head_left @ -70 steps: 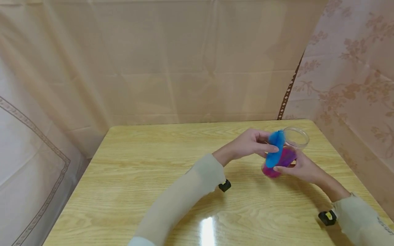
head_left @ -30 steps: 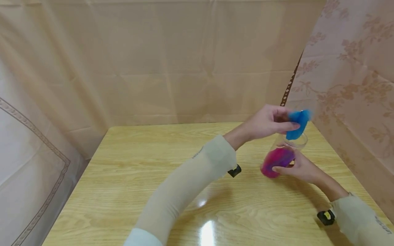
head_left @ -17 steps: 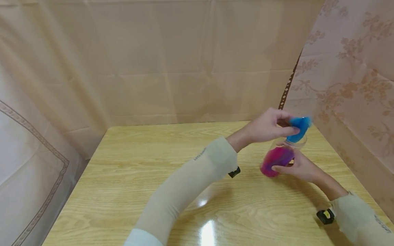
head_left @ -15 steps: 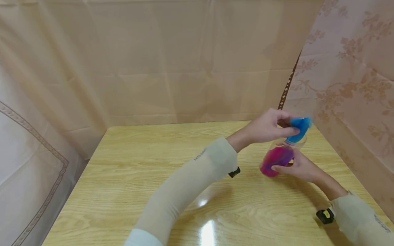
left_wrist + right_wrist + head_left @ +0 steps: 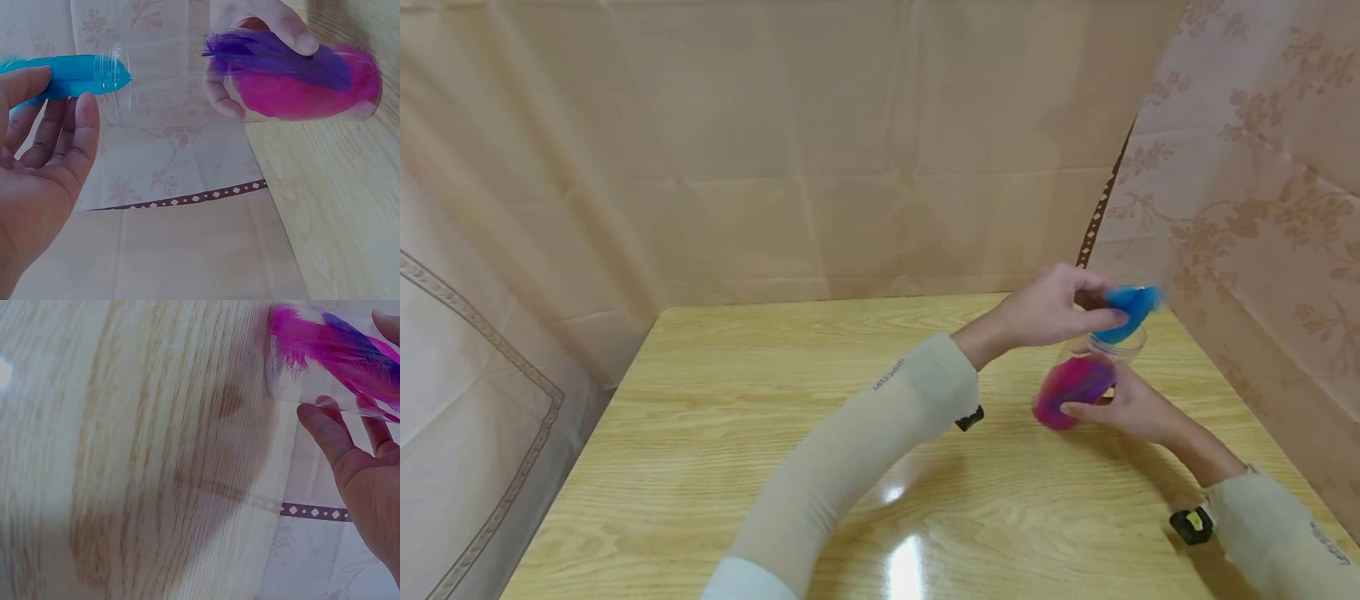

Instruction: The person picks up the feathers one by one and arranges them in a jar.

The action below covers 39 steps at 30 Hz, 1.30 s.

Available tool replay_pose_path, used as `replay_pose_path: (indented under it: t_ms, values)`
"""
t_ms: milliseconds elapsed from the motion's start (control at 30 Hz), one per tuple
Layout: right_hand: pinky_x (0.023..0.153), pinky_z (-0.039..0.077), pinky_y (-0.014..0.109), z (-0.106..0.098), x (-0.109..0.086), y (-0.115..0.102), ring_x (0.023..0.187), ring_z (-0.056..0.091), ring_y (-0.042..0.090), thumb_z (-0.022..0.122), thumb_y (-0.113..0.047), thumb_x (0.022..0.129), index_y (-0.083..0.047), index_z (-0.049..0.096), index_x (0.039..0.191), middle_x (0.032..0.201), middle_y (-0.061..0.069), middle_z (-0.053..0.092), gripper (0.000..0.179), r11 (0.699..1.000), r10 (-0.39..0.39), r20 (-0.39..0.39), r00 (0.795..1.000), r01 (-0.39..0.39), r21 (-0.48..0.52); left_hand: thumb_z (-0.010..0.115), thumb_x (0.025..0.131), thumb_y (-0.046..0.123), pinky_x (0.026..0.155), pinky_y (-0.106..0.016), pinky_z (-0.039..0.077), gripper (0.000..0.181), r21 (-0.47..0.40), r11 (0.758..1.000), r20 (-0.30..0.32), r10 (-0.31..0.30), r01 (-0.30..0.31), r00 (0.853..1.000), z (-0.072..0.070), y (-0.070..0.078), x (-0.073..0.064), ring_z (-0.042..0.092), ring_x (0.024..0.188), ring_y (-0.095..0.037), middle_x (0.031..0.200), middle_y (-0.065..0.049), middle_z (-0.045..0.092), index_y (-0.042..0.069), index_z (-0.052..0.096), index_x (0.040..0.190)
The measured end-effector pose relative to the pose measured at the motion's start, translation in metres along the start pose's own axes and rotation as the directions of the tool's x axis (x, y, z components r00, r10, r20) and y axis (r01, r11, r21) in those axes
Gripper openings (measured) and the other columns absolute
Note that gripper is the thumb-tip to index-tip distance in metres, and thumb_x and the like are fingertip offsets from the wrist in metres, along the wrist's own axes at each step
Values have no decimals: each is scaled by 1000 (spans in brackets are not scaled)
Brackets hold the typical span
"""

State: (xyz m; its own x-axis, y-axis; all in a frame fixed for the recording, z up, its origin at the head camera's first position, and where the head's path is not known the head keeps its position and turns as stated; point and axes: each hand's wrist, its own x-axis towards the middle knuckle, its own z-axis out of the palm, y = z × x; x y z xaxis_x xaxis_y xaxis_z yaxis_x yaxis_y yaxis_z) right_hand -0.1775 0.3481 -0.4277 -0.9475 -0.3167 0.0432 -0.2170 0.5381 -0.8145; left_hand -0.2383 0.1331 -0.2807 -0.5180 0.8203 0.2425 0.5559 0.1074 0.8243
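Observation:
A clear plastic jar (image 5: 165, 78) stands on the table's right side in the head view. Pink feathers (image 5: 281, 97) and a purple feather (image 5: 290, 59) lie in its lower part. My right hand (image 5: 1138, 408) holds the jar, fingers and thumb around its side; the right wrist view shows this hand (image 5: 369, 478) close to the jar's base. Above the mouth, my left hand (image 5: 1052, 308) pinches a blue feather (image 5: 1126, 312). In the left wrist view, the feather's pointed end (image 5: 115, 76) is within the threaded jar rim (image 5: 112, 109). Some left fingers are beside the rim.
The wood-grain table (image 5: 760, 400) extends to the left and front of the jar. A beige cloth (image 5: 850, 167) hangs behind it, and a flowered cloth (image 5: 1285, 217) hangs along the right. Black wrist devices (image 5: 1192, 527) sit under both sleeves.
My left hand has carried the blue feather from in front of the jar up and right to its mouth, then slightly down. The right hand keeps its hold on the jar.

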Motion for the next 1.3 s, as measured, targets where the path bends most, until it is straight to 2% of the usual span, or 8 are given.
replay_pose_path:
  t_ms: [167, 400, 600, 733, 933, 1133, 1300]
  values:
    - [84, 57, 30, 0, 0, -1, 108, 60, 12, 77, -14, 92, -3, 30, 147, 129, 19, 58, 73, 1000, -24, -8, 1000, 23, -7, 71, 96, 10, 82, -14, 52, 14, -56, 998, -12, -22, 21, 1000, -1, -2, -1, 69, 87, -4, 97, -3, 75, 1, 72, 106]
    - [80, 58, 29, 0, 1, 1, 104, 63, 11, 78, -9, 90, -6, 36, 143, 124, 16, 61, 68, 998, -64, -4, 998, 64, 18, 70, 96, 9, 83, -14, 51, 15, -63, 998, -21, -29, 28, 999, -1, -4, -1, 69, 86, -4, 96, -3, 75, 0, 71, 108]
    - [78, 59, 32, 0, 1, 3, 100, 66, 13, 78, -7, 90, -8, 39, 139, 118, 11, 66, 63, 997, -76, -3, 997, 76, 30, 67, 98, 10, 83, -14, 51, 15, -22, 1000, -29, -15, 14, 999, -3, -8, -2, 68, 88, -10, 93, -2, 73, 2, 67, 111]
    - [77, 59, 33, 1, 1, 2, 98, 67, 13, 78, -5, 89, -6, 40, 139, 116, 11, 67, 62, 995, -86, -9, 996, 86, 51, 67, 99, 12, 82, -13, 50, 18, 19, 999, -36, -26, 27, 999, -4, -10, -3, 66, 88, -8, 92, 2, 72, 5, 66, 115]
    - [77, 59, 31, 2, 1, -1, 99, 66, 11, 78, -4, 89, -5, 39, 141, 118, 14, 66, 65, 994, -92, -15, 996, 92, 51, 68, 99, 15, 78, -13, 50, 13, 115, 993, -29, -29, 32, 999, -5, -12, -2, 65, 84, -7, 88, 5, 71, 7, 67, 110]
    - [79, 58, 30, 0, 0, 1, 102, 64, 11, 78, -8, 90, -4, 37, 143, 123, 16, 62, 67, 998, -60, -9, 998, 60, 22, 68, 99, 18, 79, -12, 49, 29, 174, 983, -1, -61, 60, 998, -4, -10, -1, 65, 87, -1, 95, 5, 74, 5, 68, 125]
    - [79, 58, 30, 1, -2, 0, 102, 65, 12, 77, -10, 91, -3, 40, 139, 122, 16, 63, 61, 999, -39, 0, 999, 39, 22, 68, 99, 21, 78, -12, 49, 16, 224, 973, 30, -54, 46, 998, -3, -9, 0, 65, 89, 0, 97, 5, 75, 8, 72, 109]
